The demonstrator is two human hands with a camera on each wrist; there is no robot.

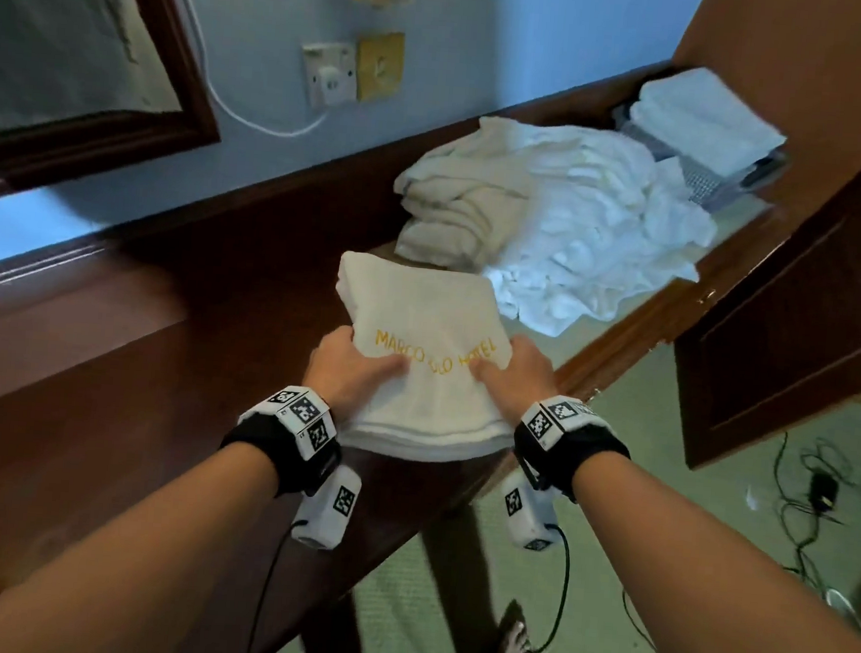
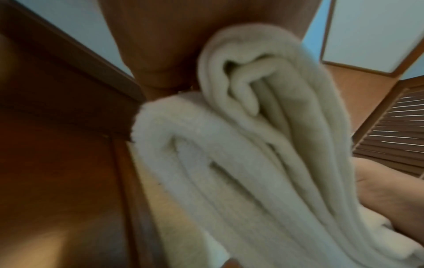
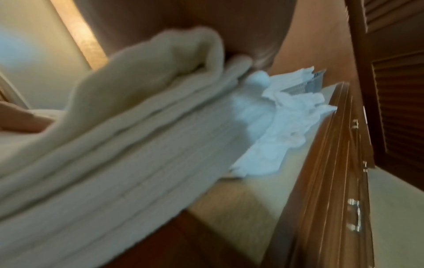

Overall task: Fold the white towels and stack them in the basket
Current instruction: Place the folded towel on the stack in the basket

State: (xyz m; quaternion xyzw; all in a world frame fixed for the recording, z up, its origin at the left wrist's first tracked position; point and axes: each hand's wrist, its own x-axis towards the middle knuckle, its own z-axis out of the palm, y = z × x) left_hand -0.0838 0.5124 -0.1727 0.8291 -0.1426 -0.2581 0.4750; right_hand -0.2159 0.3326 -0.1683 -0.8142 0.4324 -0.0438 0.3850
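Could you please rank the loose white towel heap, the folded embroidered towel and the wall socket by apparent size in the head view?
1. Loose white towel heap, spread widest.
2. Folded embroidered towel, gripped by the left hand and right hand; it sits nearer the camera, so the gap is unsure.
3. Wall socket, clearly smallest.

A dark wooden bench (image 1: 107, 352) runs along a pale blue wall. On the wall hang a framed mirror (image 1: 80, 41), a white socket (image 1: 329, 78) with a trailing white cord (image 1: 239, 110), and a brass plate (image 1: 379, 66). A louvred wooden door (image 3: 394, 90) stands open at right. Black cables (image 1: 812, 495), seemingly with a charger, lie on the green carpet (image 1: 656, 576).
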